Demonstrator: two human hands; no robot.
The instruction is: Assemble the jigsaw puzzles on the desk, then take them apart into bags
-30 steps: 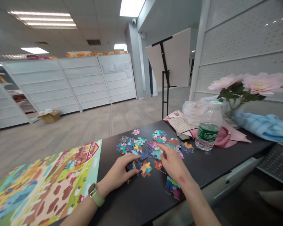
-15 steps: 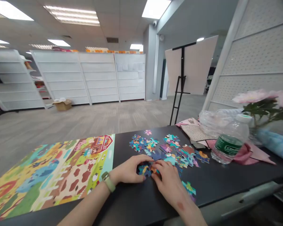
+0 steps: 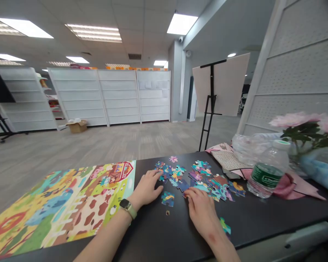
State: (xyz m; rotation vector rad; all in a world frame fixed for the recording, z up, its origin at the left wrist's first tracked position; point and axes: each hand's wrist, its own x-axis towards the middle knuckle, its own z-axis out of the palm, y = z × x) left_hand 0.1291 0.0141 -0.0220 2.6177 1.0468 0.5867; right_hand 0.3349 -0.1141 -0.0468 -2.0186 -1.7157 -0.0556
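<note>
Loose colourful puzzle pieces (image 3: 205, 178) lie scattered on a black table (image 3: 262, 222). My left hand (image 3: 147, 188), with a watch on the wrist, rests flat with fingers stretched toward the left cluster of pieces (image 3: 166, 170). My right hand (image 3: 200, 207) lies palm down, fingertips touching pieces at the cluster's near edge. One joined piece (image 3: 167, 198) lies free between the two hands. Another piece (image 3: 225, 226) shows just right of my right wrist. Neither hand holds anything.
A large colourful farm picture sheet (image 3: 62, 203) covers the table's left part. A water bottle (image 3: 268, 169), pink cloth (image 3: 287, 182), plastic bag, blue cloth and pink flowers (image 3: 303, 122) stand at the right. An easel (image 3: 211, 98), white shelving and a cardboard box (image 3: 77, 126) stand on the floor beyond.
Both hands were closed together on a piece; they have let it go and parted. The left hand reached forward to the left cluster, the right hand lies flat. The view shifted slightly.
</note>
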